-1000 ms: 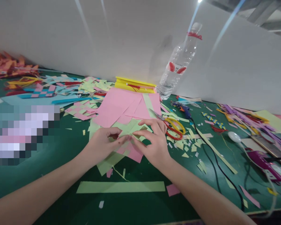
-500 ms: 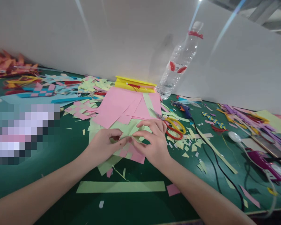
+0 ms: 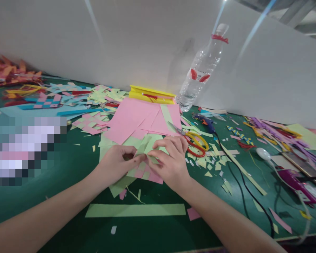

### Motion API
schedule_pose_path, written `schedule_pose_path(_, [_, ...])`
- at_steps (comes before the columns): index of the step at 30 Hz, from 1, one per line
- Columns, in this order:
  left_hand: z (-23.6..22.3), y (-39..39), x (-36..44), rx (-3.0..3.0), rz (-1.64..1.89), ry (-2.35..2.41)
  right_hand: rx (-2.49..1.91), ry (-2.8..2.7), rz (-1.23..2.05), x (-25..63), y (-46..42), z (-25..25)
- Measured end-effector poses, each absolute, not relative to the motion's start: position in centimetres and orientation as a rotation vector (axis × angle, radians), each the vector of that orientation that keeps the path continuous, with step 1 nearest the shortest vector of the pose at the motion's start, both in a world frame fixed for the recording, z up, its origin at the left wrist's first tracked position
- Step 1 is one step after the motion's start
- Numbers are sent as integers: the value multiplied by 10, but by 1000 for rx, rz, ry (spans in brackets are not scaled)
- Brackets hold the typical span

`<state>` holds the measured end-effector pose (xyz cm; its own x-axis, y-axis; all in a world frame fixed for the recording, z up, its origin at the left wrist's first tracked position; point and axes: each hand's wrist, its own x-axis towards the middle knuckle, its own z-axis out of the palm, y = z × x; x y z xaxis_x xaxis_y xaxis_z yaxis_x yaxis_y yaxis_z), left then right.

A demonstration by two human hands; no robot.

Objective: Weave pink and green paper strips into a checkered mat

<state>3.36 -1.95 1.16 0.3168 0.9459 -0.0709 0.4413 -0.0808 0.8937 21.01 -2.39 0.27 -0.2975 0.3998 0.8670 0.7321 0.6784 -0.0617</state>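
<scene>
Between my hands is a woven piece of green and pink paper strips, partly covered by my fingers. My left hand pinches its left side between thumb and fingers. From the right, my right hand has thumb and index finger closed on a green strip near the middle, its other fingers curled. Pink paper sheets and pale green paper lie just beyond and beneath the piece. A pair of scissors with red and yellow handles rests right beside my right hand. A loose green strip lies in front of me.
A clear plastic bottle stands by the grey partition, near a yellow folded tray. At right are a blue glue gun with a black cord, paper scraps and a magenta device. Woven paper pieces lie at left.
My right hand's fingers have shifted slightly at the green strips, and a strip at the middle now stands up more. My left hand stays almost in place.
</scene>
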Motion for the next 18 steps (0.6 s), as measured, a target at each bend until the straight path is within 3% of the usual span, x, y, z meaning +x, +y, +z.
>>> schedule_pose_path(18, [7, -17, 31, 1655, 731, 1216, -853, -2042, -607, 211, -28, -1])
